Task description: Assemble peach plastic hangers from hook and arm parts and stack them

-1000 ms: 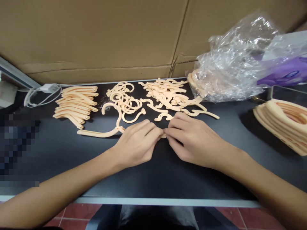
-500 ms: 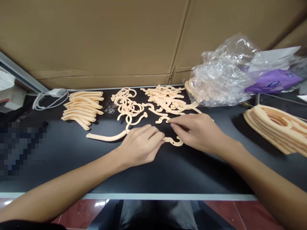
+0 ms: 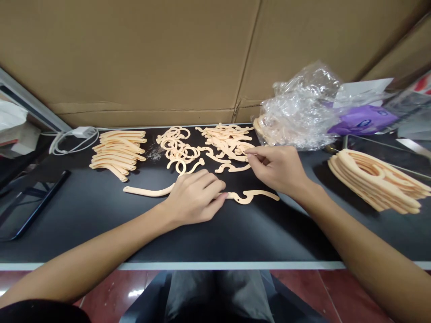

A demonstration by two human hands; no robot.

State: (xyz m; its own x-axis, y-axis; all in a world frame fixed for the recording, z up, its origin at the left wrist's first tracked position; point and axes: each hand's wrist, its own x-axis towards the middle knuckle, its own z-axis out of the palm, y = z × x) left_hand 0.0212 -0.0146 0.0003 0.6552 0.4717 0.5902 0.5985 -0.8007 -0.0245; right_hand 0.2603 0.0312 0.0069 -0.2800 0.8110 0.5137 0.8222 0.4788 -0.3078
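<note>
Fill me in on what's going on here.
The person's left hand holds a long cream hanger piece at the dark desk, its middle hidden. The right hand is at a pile of wavy pieces; whether it grips one is unclear. Curved hooks lie farther left, and stacked frames sit at far right.

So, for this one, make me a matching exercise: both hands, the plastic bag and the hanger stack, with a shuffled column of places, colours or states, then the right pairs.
Column one
1. left hand
2. right hand
3. plastic bag
4. hanger stack

Column two
A. clear and crumpled
B. fingertips at the edge of the wavy pile
C. peach-coloured, at the table's right
D. curled over hanger parts

Right pairs: 1-D, 2-B, 3-A, 4-C
</note>
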